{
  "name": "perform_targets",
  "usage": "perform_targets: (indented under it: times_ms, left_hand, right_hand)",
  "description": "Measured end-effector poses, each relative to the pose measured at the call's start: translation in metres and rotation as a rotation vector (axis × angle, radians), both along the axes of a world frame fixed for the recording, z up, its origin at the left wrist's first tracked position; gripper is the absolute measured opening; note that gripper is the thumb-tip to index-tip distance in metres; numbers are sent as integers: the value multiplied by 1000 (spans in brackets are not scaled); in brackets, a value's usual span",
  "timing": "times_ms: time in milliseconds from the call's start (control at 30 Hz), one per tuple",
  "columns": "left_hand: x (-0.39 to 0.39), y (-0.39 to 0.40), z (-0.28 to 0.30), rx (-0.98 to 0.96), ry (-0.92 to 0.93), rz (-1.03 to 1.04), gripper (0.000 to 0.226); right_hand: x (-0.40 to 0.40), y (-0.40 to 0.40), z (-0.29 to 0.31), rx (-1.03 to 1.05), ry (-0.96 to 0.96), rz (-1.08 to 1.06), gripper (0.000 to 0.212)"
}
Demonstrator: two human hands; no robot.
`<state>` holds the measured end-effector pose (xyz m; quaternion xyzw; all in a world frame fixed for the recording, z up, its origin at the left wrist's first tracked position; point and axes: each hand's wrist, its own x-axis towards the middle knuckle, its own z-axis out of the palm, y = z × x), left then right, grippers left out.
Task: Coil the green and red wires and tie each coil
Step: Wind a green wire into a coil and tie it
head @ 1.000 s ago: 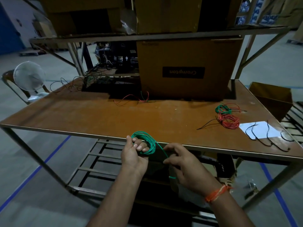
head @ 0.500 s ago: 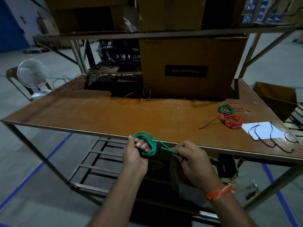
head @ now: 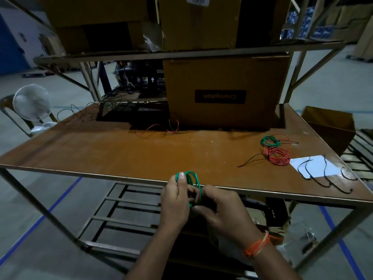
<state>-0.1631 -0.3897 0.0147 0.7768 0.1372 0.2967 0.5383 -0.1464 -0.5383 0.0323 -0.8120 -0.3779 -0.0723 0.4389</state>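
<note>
Just off the tabletop (head: 125, 156) near edge, left hand (head: 175, 201) pinches the green coil (head: 191, 182), thumb on top of the loops. Right hand (head: 224, 215) clenched against the coil's lower side; can't tell if it has the free end. Risk: loops spring apart if the pinch slackens before the tie goes on. Up and right of the grip, finished green bundle (head: 269, 141) and red bundle (head: 278, 156) lie touching. Dim warehouse, cartons beyond.
</note>
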Motion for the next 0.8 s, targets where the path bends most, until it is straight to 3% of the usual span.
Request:
perform_targets:
  times_ms: [167,300,467,600,733,800]
  left_hand:
    - [5,3,-3,8,-12,-17,46]
    - [7,-1,-6,-98,16,-3,43]
    - [9,-18,-6,-354,17,-15,33]
    - [8,-30,3,-447,50,-77,30]
    - [9,-34,0,-495,61,-140,31]
    - [9,-33,1,-489,64,-148,30]
  right_hand:
    - [-2,3,-1,39,46,-54,18]
    - [-4,14,-3,78,68,-106,38]
    - [-2,22,-14,43,-91,-235,39]
    - [-6,30,-17,73,-145,-330,35]
    - [-7,32,-13,304,321,-302,22]
    - [-8,30,-13,243,297,-259,26]
